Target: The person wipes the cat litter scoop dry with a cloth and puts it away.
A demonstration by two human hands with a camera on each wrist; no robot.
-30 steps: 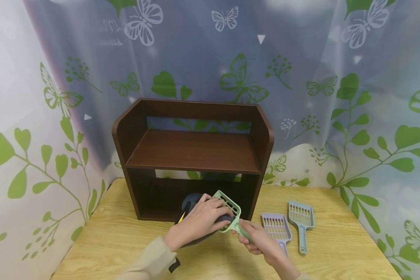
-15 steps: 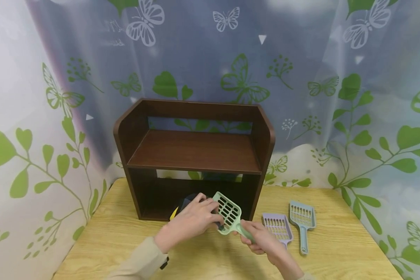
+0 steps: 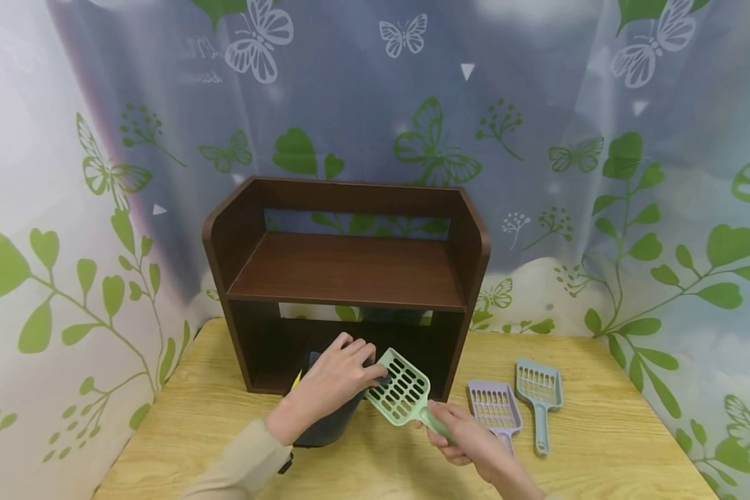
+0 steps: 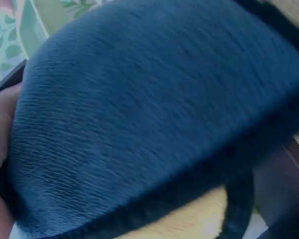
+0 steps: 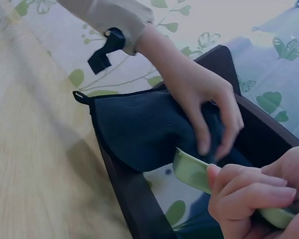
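My left hand (image 3: 334,375) pinches a dark blue plush cleaning mitt (image 3: 330,425) by its upper end. The mitt hangs just left of the scoop, with a bit of yellow showing at its side. A hanging loop sticks out from one corner of the mitt (image 5: 137,127) in the right wrist view. Fuzzy blue pile fills most of the left wrist view, above a yellow patch. My right hand (image 3: 471,441) grips the handle of a light green slotted litter scoop (image 3: 401,390). Left fingertips are near the scoop's upper left edge; whether they touch it, I cannot tell.
A dark brown two-tier shelf (image 3: 346,267) stands right behind both hands on the wooden table (image 3: 600,417). To the right lie a purple litter scoop (image 3: 495,406) and a blue-grey one (image 3: 539,399). A leaf-printed curtain (image 3: 537,104) hangs behind.
My left hand has drawn the mitt leftward off the green scoop, and more of the scoop's slotted face shows. The right hand has stayed nearly in place, still holding the scoop.
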